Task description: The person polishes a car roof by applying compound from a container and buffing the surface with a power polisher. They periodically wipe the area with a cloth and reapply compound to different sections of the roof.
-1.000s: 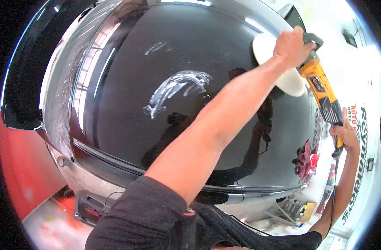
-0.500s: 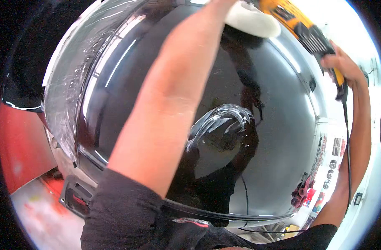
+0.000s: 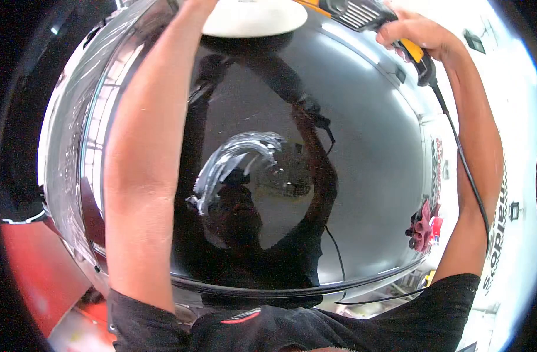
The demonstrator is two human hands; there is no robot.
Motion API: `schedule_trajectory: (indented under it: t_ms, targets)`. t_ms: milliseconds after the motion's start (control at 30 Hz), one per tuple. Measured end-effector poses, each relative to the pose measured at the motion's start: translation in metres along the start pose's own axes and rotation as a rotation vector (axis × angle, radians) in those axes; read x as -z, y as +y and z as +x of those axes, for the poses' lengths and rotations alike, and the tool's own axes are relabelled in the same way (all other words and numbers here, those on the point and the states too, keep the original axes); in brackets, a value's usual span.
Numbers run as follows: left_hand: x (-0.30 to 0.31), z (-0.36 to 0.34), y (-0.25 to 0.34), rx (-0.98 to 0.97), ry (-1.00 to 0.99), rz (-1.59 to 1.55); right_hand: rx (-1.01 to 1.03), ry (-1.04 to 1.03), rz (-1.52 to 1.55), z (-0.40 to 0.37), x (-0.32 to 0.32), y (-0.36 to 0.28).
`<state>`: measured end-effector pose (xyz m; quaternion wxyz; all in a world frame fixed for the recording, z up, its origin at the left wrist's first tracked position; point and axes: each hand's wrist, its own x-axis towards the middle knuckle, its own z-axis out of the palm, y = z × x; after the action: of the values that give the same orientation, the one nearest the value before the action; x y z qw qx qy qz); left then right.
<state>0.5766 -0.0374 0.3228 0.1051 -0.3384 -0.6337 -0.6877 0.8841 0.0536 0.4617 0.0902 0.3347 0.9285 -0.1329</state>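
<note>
Buffing pad: on black car panel, left of the fingers
Right hand: fingers curled round polisher handle
Left hand: off-frame, can't tell

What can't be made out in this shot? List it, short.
All from the head view:
- Left hand: past the top edge; only the forearm shows.
- Polisher: its head is cut by the top edge, and the right hand covers the grip.
- Pad: its underside faces the black panel.
- Wall lettering: warped at the rim, too small to read.
</note>
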Motion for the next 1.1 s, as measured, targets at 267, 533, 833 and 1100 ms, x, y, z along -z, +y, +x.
schedule_trajectory:
  t_ms: [267, 533, 833, 1100]
  targets:
    - [-0.186, -0.098, 0.098, -0.112, -0.25, -0.226, -0.416, 0.068, 0.388, -0.148, -0.003, 0.149]
    - [-0.254, -0.208, 0.19, 0.022, -0.532, -0.438, -0.674, 0.318, 0.556, -0.279, -0.056, 0.234]
    - [-0.132, -0.212, 0.189, 0.038, -0.36, -0.544, -0.59, 0.267, 0.37, -0.294, -0.045, 0.145]
    - [-0.055, -0.218, 0.22, -0.097, -0.034, -0.386, -0.272, 0.253, 0.394, -0.306, -0.034, 0.099]
